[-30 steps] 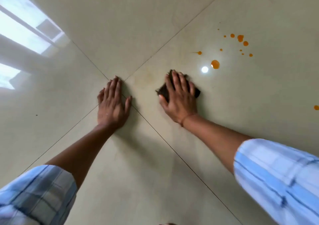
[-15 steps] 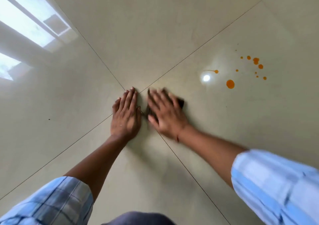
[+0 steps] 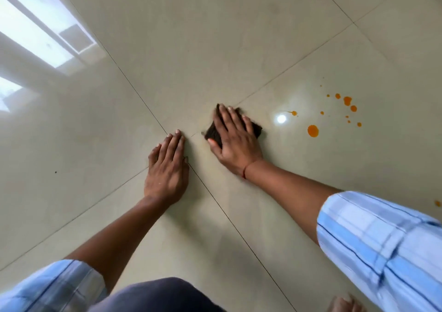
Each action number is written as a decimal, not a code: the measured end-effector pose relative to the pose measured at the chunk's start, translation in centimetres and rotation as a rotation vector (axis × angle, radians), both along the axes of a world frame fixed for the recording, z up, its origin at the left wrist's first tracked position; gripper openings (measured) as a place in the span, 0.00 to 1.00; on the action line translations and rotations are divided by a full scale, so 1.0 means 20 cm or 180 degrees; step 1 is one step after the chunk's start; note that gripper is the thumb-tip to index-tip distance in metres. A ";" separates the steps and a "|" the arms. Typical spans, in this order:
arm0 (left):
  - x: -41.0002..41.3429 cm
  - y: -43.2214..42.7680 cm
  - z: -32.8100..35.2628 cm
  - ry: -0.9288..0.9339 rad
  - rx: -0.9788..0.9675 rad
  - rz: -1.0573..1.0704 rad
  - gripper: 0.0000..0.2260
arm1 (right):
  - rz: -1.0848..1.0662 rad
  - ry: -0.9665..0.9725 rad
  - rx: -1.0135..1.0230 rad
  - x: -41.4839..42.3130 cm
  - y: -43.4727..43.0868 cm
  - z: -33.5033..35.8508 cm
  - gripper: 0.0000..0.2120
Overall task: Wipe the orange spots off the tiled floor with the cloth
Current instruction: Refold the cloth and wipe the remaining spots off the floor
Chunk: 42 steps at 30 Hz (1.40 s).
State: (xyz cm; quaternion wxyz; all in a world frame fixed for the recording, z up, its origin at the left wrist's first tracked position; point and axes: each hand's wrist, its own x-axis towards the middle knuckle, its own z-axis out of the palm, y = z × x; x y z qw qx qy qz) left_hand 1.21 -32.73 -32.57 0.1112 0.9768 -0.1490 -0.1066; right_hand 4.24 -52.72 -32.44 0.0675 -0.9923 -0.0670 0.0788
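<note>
Floor: glossy beige tiles (image 3: 215, 36), with thin grout lines crossing where four tile corners meet.
Left hand: the left hand (image 3: 167, 170) lies flat, palm down, over that meeting of corners, fingers straight and close together, holding nothing.
Right hand: the right hand (image 3: 235, 144) presses down on the cloth with fingers straight and slightly spread.
Cloth: the small dark brown cloth (image 3: 256, 128) is under the right fingers, close to the corner of the right-hand tile and just beside the left hand.
Orange spots: the orange spots (image 3: 312, 130) lie on the same tile, apart from the cloth towards that tile's far side. There is one large drop and a scatter of smaller ones.
Light: a bright round reflection (image 3: 281, 119) shines between the cloth and the spots.
Clothing: pale blue checked sleeves (image 3: 382, 247) cover both upper arms.
</note>
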 end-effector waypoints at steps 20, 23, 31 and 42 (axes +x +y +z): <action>0.21 -0.39 0.19 0.0231 -0.0167 -0.0481 0.28 | -0.0166 0.0299 -0.0038 0.09 -0.59 0.04 0.35; 0.33 -0.70 0.15 0.0339 -0.0167 -0.0768 0.28 | -0.0759 0.0173 -0.0111 0.28 -0.87 0.04 0.35; 0.34 -1.04 0.08 0.0648 0.0361 -0.0421 0.39 | -0.0762 0.0157 -0.0019 -0.36 -1.04 0.06 0.34; 0.38 -1.41 -0.02 0.0170 -0.0257 0.0981 0.39 | -0.1693 -0.0177 0.0043 0.27 -1.37 -0.03 0.31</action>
